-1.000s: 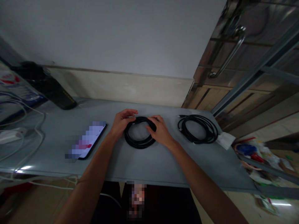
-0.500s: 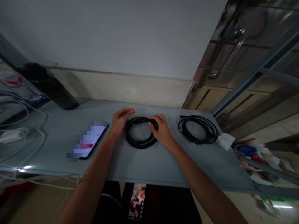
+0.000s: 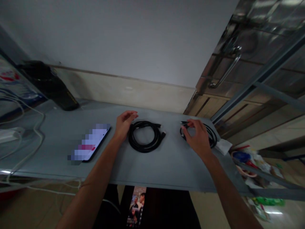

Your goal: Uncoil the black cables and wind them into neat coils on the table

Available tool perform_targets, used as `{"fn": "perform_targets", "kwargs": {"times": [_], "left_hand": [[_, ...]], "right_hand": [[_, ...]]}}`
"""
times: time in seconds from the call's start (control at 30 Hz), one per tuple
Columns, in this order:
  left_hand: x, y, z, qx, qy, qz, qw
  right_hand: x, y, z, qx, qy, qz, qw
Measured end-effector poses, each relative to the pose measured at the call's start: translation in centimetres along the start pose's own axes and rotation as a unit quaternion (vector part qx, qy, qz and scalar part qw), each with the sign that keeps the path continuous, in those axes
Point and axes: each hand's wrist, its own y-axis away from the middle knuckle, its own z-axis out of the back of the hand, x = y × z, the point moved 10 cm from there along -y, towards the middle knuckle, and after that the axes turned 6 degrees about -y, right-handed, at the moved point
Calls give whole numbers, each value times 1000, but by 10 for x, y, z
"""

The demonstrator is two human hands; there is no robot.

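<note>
At the far left, thin white cords (image 3: 35, 127) looping over the flat grey tabletop (image 3: 154, 168) and hanging down past its front edge, with a white plastic plug block (image 3: 7, 135) among them. Behind these, a black cylinder-shaped bottle (image 3: 51, 90) lying tilted at the back of the table, near the pale wall. More to the right, a slim dark smartphone with a lit screen (image 3: 91, 143), flat on the tabletop, near the left hand (image 3: 124, 122) but not touching it. Left hand released and relaxed, fingers loosely bent, resting at the upper left rim of a black plastic-coated cable wound into a round coil (image 3: 143, 148); touching that rim, closing around nothing. This coil flat in the middle of the table, its connector end pointing out on the right side, well apart from the right hand (image 3: 199, 140). Right hand spread over a second black cable coil of the same kind (image 3: 213, 136), covering its left half, fingers curved down and the thumb near the loose cable end at the top; not possible to tell whether the fingers pinch the cable or only lie on it. Just beside this second coil, at the right corner of the table, a small white paper piece (image 3: 222, 147). Beyond the table edge, a brown metal door with a curved steel handle (image 3: 225, 66), and below it colourful clutter on the floor (image 3: 245, 159), too blurred to name.
</note>
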Motion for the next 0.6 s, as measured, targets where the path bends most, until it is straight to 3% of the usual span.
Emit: {"fn": "perform_targets", "kwargs": {"times": [0.1,0.2,0.3,0.47,0.6], "left_hand": [[-3,0,-1,3,2,-9,1000],[-2,0,-2,7,-1,-14,1000],[2,0,-2,6,-1,-9,1000],[6,0,-1,4,1,-1,1000],[6,0,0,-2,8,2,1000]], "right_hand": [[-36,24,19,43,82,-27,995],[-62,51,13,140,110,-63,982],[-67,70,2,209,111,-68,969],[-67,70,5,193,118,-64,972],[-75,58,20,154,128,-91,976]]}}
